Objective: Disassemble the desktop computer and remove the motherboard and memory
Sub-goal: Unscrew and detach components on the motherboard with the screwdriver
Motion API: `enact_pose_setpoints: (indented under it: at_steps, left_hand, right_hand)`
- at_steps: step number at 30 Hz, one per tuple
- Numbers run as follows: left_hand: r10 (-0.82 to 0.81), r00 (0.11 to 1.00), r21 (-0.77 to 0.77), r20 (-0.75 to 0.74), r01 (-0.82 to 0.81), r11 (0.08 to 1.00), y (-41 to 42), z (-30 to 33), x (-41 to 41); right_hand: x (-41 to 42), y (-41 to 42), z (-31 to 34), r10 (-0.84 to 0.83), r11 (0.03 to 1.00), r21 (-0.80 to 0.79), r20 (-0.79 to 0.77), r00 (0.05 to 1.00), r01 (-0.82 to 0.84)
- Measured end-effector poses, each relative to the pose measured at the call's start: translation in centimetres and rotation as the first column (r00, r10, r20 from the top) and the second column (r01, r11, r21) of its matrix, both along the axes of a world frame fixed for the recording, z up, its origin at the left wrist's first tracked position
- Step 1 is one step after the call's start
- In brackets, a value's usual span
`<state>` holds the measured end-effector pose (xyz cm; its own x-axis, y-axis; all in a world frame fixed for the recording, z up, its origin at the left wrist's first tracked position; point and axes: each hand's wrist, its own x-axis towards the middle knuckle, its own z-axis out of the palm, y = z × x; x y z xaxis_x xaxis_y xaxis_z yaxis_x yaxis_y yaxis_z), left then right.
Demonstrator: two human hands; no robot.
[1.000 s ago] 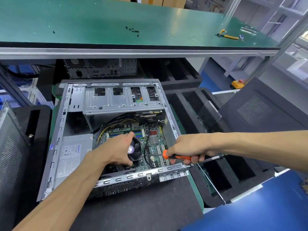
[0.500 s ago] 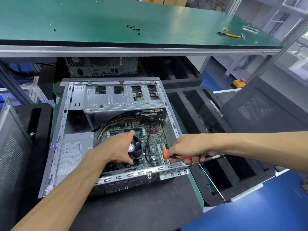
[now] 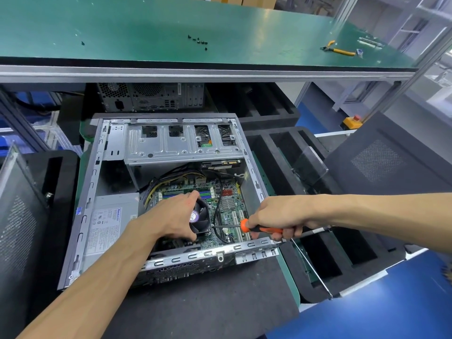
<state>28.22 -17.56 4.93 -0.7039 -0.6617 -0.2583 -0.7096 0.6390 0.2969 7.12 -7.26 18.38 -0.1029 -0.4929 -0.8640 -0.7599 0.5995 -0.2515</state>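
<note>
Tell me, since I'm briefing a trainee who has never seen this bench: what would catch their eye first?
The open PC case at centre, lying on its side with the green motherboard exposed. Inside it, the left hand holds the black fan, while the right hand grips an orange screwdriver whose tip points at the fan's base. Yellow pliers lie far right on the green shelf above.
</note>
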Motion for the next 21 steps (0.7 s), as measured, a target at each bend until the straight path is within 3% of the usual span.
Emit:
enact_pose_setpoints:
  at_steps: [21]
  left_hand:
    - [-0.001, 1.000, 0.015, 0.001, 0.001, 1.000, -0.12, -0.15, 0.04]
  right_hand:
    - [-0.19, 0.09, 0.09, 0.016, 1.000, 0.014, -0.007, 1.000, -0.016]
